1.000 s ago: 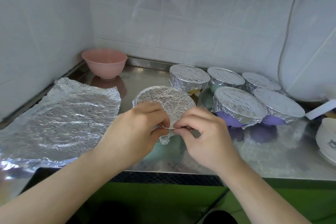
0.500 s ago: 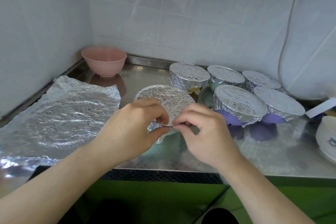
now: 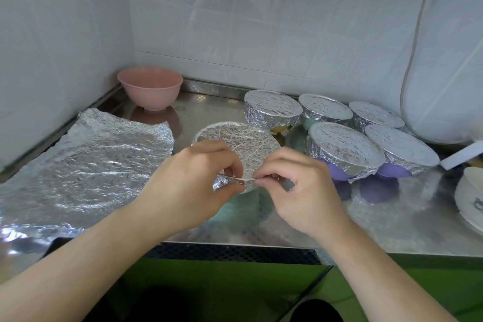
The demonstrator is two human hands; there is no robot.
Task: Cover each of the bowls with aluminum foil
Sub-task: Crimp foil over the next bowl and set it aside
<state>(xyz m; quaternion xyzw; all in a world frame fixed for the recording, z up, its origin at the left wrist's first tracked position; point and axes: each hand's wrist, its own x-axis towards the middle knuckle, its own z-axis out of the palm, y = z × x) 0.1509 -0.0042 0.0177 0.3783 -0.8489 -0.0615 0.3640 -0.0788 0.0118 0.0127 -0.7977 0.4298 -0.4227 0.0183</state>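
Both hands work the near rim of the foil-topped bowl (image 3: pixel 236 146) at the middle of the steel counter (image 3: pixel 392 217): the left hand (image 3: pixel 188 185) pinches a fold of foil skirt between thumb and curled fingers, and the right hand (image 3: pixel 295 191) pinches the adjoining fold just beside it, fingertips almost meeting. The foil over this bowl is thin, crinkled and drawn flat across the mouth; judged by its look, it will crease and hold a fold readily but tear if pulled hard, so the sound place to take hold is the loose skirt below the rim, not the taut top. A teal wall of the bowl shows beneath the hands; the bowl appears light and may slide on the polished metal if pressed sideways. To the right, five covered bowls (image 3: pixel 345 149) stand close together, wrapped tight, with purple undersides showing on the nearest two. At the back left corner an uncovered pink bowl (image 3: pixel 150 87) stands, smooth and matte. A spare foil sheet (image 3: pixel 86 165), heavily wrinkled, lies flat on the counter at left. A white dish (image 3: pixel 470 196) sits at the right edge, partly out of view.
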